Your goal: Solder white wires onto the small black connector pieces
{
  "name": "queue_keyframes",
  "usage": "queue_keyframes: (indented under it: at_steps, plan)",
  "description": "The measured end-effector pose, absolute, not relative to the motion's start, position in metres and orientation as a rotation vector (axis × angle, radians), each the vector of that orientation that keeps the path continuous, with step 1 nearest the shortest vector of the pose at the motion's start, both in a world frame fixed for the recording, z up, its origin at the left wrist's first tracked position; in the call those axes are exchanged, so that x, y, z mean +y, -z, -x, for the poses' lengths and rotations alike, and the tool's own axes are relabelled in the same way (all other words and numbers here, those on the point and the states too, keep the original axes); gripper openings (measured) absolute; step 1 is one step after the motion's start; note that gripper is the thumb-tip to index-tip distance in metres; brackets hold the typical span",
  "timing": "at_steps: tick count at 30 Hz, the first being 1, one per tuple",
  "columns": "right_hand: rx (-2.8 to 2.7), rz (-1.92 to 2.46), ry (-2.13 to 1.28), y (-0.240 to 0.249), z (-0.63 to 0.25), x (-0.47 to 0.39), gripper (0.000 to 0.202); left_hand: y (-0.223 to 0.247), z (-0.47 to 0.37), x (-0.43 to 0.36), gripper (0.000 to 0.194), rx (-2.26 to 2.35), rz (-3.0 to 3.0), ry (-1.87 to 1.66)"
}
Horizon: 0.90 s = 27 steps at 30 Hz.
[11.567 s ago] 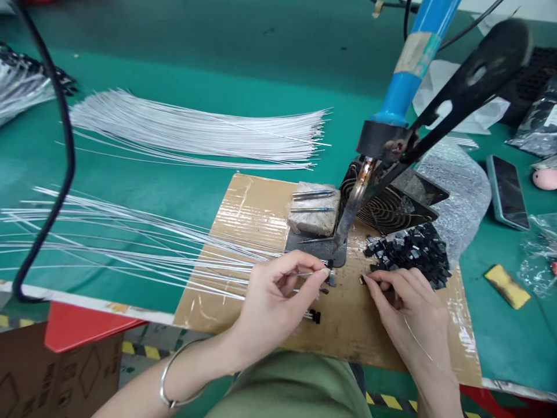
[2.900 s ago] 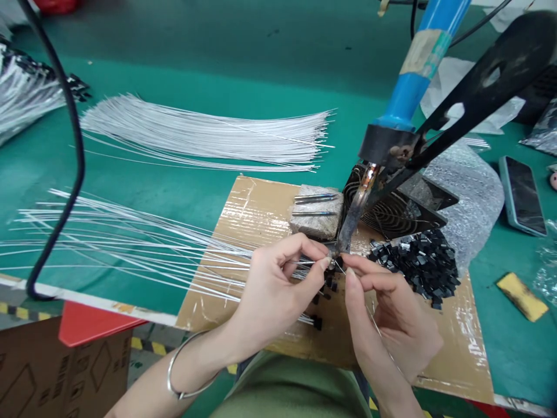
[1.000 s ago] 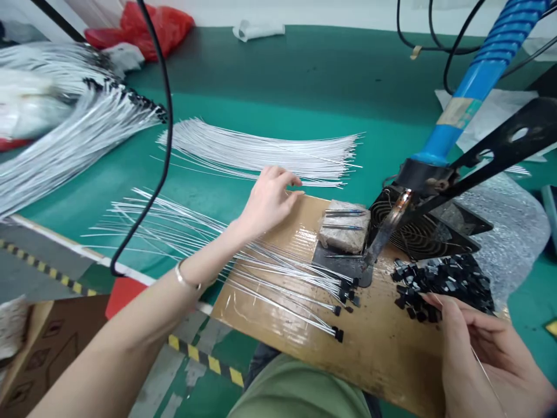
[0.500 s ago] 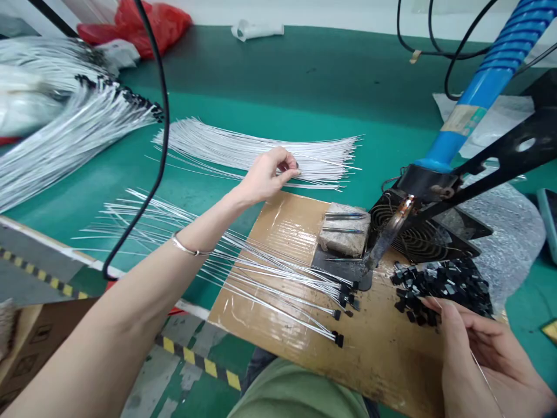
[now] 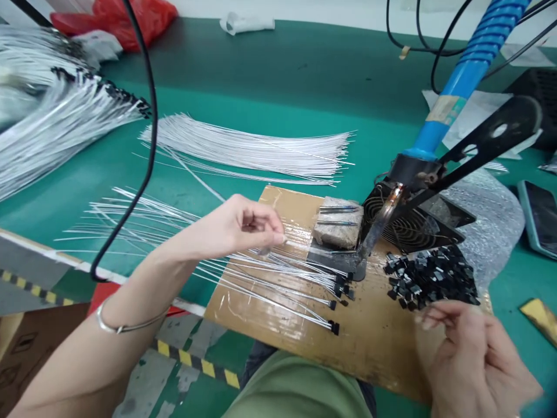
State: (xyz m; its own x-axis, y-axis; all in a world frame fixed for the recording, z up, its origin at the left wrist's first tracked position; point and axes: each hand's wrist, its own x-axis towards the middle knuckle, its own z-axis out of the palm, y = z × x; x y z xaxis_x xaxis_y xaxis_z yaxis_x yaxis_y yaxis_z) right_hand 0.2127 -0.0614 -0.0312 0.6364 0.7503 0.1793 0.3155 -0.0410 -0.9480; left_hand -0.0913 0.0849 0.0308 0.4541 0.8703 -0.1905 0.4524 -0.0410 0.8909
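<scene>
My left hand (image 5: 256,229) is closed in a pinch on a white wire (image 5: 195,177) that trails back toward the wire bundle (image 5: 252,152). It hovers over wires tipped with black connectors (image 5: 335,284), which lie across the brown cardboard (image 5: 365,348). My right hand (image 5: 470,342) is at the near edge of the pile of black connectors (image 5: 435,276). Its fingertips are pressed together, and what they hold is blurred and too small to name. Between the hands and farther back, a soldering iron (image 5: 383,223) points down beside a grey block (image 5: 338,222) with metal pins on it.
A black cable (image 5: 152,116) hangs at the left in front of finished wire bundles (image 5: 65,122). A blue tube (image 5: 461,87) and black bracket (image 5: 491,136) rise at the right. Behind the connectors are a black fan (image 5: 409,223) and bubble wrap (image 5: 500,215). A phone (image 5: 539,217) lies far right.
My left hand has moved from the wire bundle toward me, drawing a white wire with it. My right hand has shifted slightly near the connector pile. The camera view has shifted a little.
</scene>
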Motion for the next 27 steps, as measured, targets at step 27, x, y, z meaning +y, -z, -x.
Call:
queue_keyframes:
  at_steps: [27]
  plan:
    - [-1.528,1.279,-0.829,0.034,-0.159,-0.058,0.021,-0.004,0.014,-0.001,0.027,1.087,-1.463,-0.413]
